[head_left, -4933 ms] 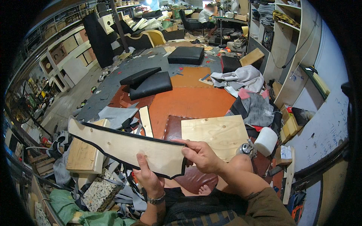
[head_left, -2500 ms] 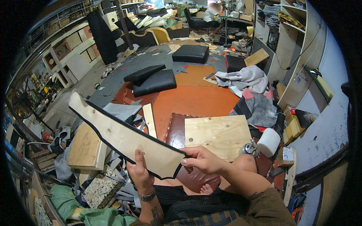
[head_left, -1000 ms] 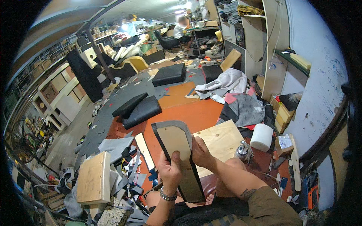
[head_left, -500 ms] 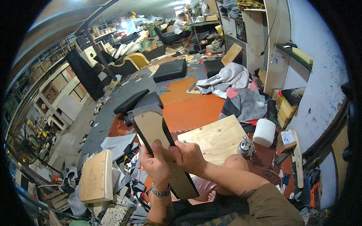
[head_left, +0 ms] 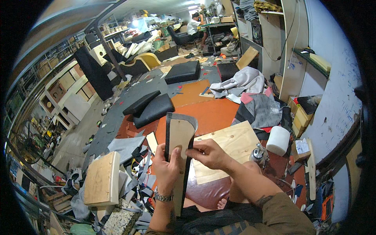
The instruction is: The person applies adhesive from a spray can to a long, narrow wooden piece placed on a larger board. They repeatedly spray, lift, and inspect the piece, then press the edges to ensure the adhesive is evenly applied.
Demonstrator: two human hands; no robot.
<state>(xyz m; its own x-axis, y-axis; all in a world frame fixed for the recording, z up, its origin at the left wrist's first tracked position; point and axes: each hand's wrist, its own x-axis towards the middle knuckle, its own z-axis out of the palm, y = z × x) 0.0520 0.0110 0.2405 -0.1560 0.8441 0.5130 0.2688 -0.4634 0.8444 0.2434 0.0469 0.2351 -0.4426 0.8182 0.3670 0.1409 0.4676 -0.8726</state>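
A long, narrow wooden panel [head_left: 179, 135] stands upright in front of me, its bare light wood facing me and dark grey material along its edges. At the upper end one corner is curved. My left hand [head_left: 166, 169] is closed round the panel's left side, thumb flat on the wood. At the right edge, my right hand [head_left: 209, 154] has its fingers pinched on the dark edging. The fingertips there are partly hidden. Behind the panel a flat plywood sheet [head_left: 231, 143] lies on the floor, next to a spray gun [head_left: 258, 153] with a metal cup.
Black cushions [head_left: 154, 111] lie beyond the panel on orange-brown sheeting [head_left: 199, 111]. A wood-backed foam block [head_left: 102, 178] sits among fabric scraps at left. To the right are a white roll [head_left: 277, 141] and heaped grey cloth [head_left: 260, 109]. Another person [head_left: 193, 26] sits far back.
The panel has turned more upright and its upper end has moved right and down. Both hands moved with it, and my right hand has shifted from across the face to the right edge.
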